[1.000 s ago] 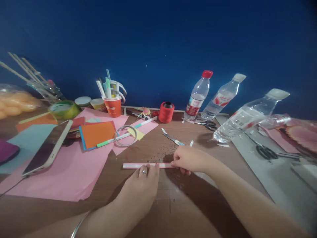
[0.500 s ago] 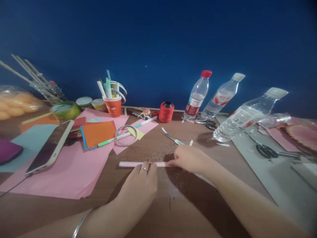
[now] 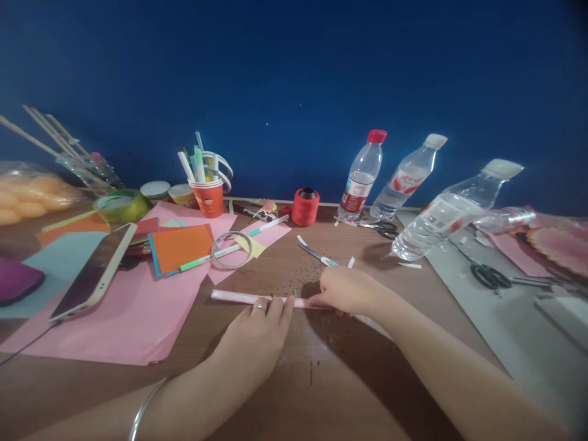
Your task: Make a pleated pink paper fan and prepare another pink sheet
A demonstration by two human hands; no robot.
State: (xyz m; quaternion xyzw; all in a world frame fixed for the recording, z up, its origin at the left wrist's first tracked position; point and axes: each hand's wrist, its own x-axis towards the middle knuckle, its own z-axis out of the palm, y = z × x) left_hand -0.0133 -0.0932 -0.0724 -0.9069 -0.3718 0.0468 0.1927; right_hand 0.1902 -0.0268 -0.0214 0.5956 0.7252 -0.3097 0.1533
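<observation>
A narrow pink-and-white paper strip [image 3: 233,297] lies across the brown tabletop in front of me. My left hand [image 3: 256,334], with a ring and a bracelet, holds the strip down near its middle, fingers bent over it. At its right end my right hand [image 3: 348,289] is closed, thumb and fingers pinching the strip; the fingertips are partly hidden. Just beyond the right hand lies a craft knife [image 3: 316,253] with its blade out. Dark specks are scattered on the wood around the strip.
Left of the hands are pink paper sheets [image 3: 133,318], a phone [image 3: 94,272], orange paper [image 3: 181,247] and a red cup of pens [image 3: 209,199]. A red thread spool [image 3: 305,207] stands at the back. Bottles [image 3: 441,217] and scissors [image 3: 490,275] are on the right.
The strip's left end has shifted slightly left and up, so the strip now slants. Both hands stay on it, and the view has moved a little.
</observation>
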